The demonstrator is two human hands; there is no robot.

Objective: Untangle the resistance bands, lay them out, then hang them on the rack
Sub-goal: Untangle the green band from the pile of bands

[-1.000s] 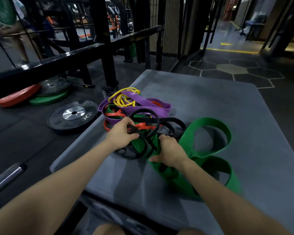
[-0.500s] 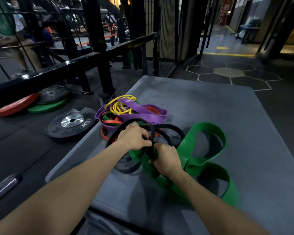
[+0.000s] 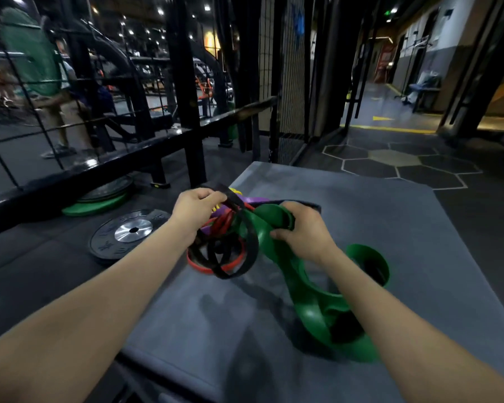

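Observation:
My left hand (image 3: 197, 209) grips a black band (image 3: 246, 254) and holds it up off the grey mat (image 3: 390, 228). Black loops and a red band (image 3: 226, 267) hang from that hand in a tangle. My right hand (image 3: 301, 228) grips the wide green band (image 3: 312, 298), lifted at that end. The rest of the green band trails down onto the mat in big loops to the right. Purple (image 3: 252, 200) and yellow bands show only as slivers behind my hands.
A black weight plate (image 3: 125, 235) lies on the floor left of the mat, with a green plate (image 3: 95, 206) behind it. A black steel rack rail (image 3: 99, 167) and posts run along the left. A person stands behind the mesh at far left.
Both hands have risen off the mat, lifting the black, red and green bands with them. The camera has tilted up, and the purple-yellow pile is now mostly hidden behind my hands.

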